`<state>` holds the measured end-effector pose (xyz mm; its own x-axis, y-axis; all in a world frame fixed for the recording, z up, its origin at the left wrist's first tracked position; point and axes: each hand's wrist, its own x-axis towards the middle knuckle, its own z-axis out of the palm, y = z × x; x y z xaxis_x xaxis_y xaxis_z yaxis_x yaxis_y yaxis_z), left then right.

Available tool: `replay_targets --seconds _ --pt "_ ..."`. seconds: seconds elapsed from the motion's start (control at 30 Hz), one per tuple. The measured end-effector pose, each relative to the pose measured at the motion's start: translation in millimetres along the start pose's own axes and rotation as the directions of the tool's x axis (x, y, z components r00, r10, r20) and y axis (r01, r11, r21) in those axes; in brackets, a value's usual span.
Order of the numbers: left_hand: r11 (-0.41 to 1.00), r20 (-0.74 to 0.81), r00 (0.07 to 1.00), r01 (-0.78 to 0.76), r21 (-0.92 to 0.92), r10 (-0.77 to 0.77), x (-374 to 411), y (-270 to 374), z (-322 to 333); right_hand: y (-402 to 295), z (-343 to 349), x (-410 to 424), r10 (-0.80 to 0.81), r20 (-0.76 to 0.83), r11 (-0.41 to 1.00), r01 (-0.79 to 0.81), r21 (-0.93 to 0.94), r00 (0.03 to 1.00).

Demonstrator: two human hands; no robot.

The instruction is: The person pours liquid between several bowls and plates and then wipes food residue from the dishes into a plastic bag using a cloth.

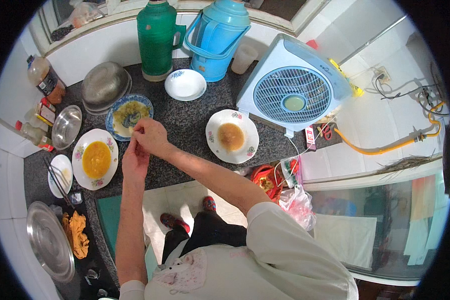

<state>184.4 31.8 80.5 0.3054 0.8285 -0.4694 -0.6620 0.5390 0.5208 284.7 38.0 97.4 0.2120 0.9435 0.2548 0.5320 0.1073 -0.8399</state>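
Observation:
My left hand (135, 161) and my right hand (152, 137) meet at the near edge of a blue-and-white patterned plate (149, 103). Their fingertips are pinched together, and whatever may be between them is hidden. Wet yellowish food (137, 109) is spread over that plate. Left of my hands sits a floral plate (110, 174) holding an orange-yellow liquid (96, 159), which looks like beaten egg. To the right, another floral plate (232, 155) has a brown sauce (230, 137) in its middle. A white bowl (185, 85) stands behind.
Green (156, 41) and blue (219, 41) thermos flasks line the back wall. A box fan (294, 86) stands at the right. Metal bowls (107, 84) and bottles (47, 78) crowd the left corner. Chopsticks (58, 180) rest across a small white bowl (56, 191) near an orange cloth (77, 234).

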Motion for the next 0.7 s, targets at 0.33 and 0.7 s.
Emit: replay_targets --seconds 0.33,0.7 --pt "0.980 -0.132 0.975 -0.168 0.103 0.181 -9.9 12.9 -26.4 24.8 -254.5 -57.9 -0.174 -0.216 0.910 0.073 -0.408 0.961" --pt "0.972 -0.209 0.952 -0.202 0.119 0.223 -10.2 -21.1 -17.0 295.7 -517.6 -251.7 0.290 -0.566 0.412 -0.634 -0.654 0.772"
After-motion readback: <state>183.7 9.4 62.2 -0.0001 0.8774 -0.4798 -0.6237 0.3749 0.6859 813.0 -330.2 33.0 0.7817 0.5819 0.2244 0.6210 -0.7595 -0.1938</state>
